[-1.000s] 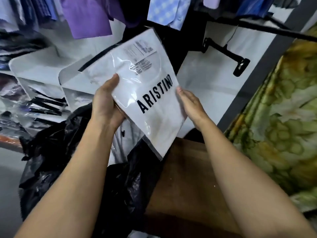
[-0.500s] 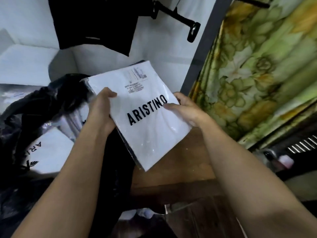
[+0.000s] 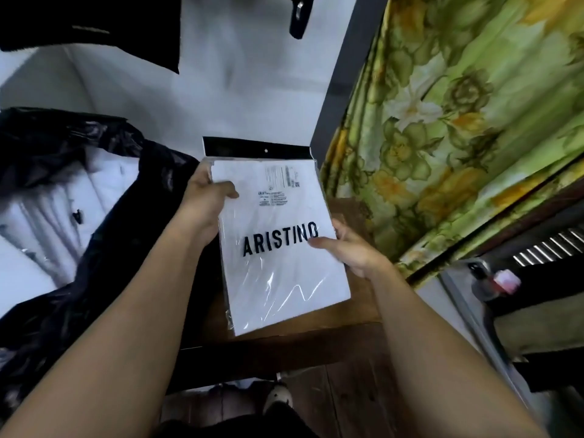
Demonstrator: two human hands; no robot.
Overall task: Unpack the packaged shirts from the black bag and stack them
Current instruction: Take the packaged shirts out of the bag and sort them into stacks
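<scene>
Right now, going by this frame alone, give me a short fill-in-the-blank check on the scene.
1. The packaged shirt reads ____ in black letters.
2. The left hand grips its left edge, the right hand its ____ edge.
3. It is held over a brown ____ table.
4. The plastic bag left of it is ____.
Missing: ARISTINO; right; wooden; black.

One flat white shirt pack [image 3: 278,267] in clear plastic, printed ARISTINO in black, is held by two hands: the left hand [image 3: 205,197] and the right hand [image 3: 347,248]. One crumpled black plastic bag [image 3: 63,311] lies at left; the white packs [image 3: 41,222] inside it are too blurred to count. One brown wooden bench [image 3: 357,311], one green-and-yellow floral curtain [image 3: 458,137], one dark hanging garment [image 3: 94,23]
</scene>
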